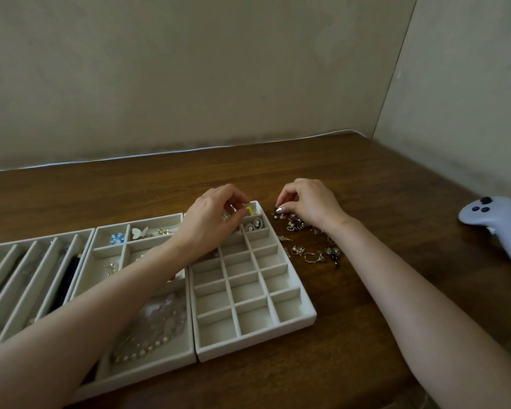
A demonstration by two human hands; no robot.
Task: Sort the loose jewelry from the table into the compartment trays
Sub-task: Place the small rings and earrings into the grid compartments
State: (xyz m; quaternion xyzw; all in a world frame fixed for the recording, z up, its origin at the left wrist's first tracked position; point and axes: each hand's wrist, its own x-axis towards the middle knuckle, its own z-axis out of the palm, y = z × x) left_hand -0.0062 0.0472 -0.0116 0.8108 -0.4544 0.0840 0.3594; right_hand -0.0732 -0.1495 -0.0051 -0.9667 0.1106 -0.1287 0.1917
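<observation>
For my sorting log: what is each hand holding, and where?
Left hand pinches a small silvery piece, part unclear. Right hand fingers the jewelry pile, hold unclear.

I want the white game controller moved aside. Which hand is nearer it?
Right. The right hand sits at the loose jewelry, left of the white game controller; the left hand is farther left, over the white compartment tray.

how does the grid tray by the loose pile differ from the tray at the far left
The grid tray is split into many small square cells; the far-left tray has a few long narrow slots. Most visible grid tray cells look bare, with cameo earrings in a far one; the far-left tray holds a long dark piece in one slot. Both are off-white and lie on the wooden table.
</observation>
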